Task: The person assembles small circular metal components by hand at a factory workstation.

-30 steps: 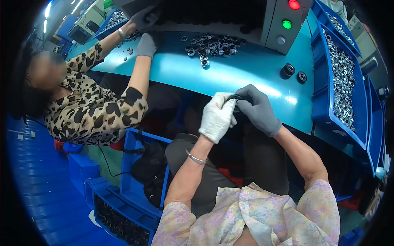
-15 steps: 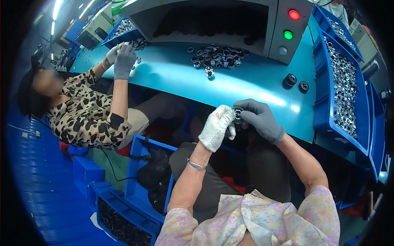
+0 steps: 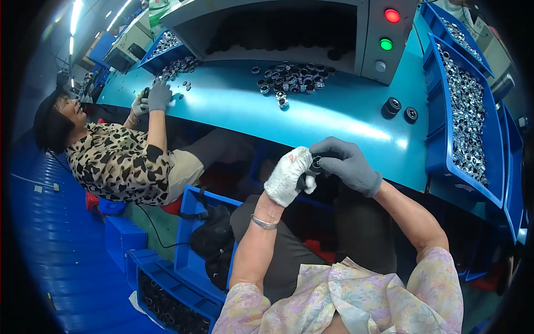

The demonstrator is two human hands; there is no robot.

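Note:
In front of me, at the near edge of the teal table, both my hands are closed on a small round black part [image 3: 316, 162] with a dark ringed face. My left hand [image 3: 288, 177], in a white fuzzy glove, holds it from the left, its fingers curled beneath. My right hand [image 3: 351, 167], in a grey glove, grips it from the right with thumb and fingers. The gloves hide much of the part. Two black cylindrical pieces, a taller one [image 3: 391, 108] and a shorter one [image 3: 411, 115], stand on the table beyond my right hand.
A pile of silver-and-black rings [image 3: 292, 78] lies before a grey machine [image 3: 378, 42] with red and green lights. Blue bins [image 3: 439, 131] of shiny rings stand at right. A co-worker [image 3: 125, 150] sits at left; a blue crate [image 3: 183, 245] holds a black bag.
My hands have shifted slightly left with the part, whose face shows darker now. The co-worker's hands have moved down and left, and now hold a small dark piece.

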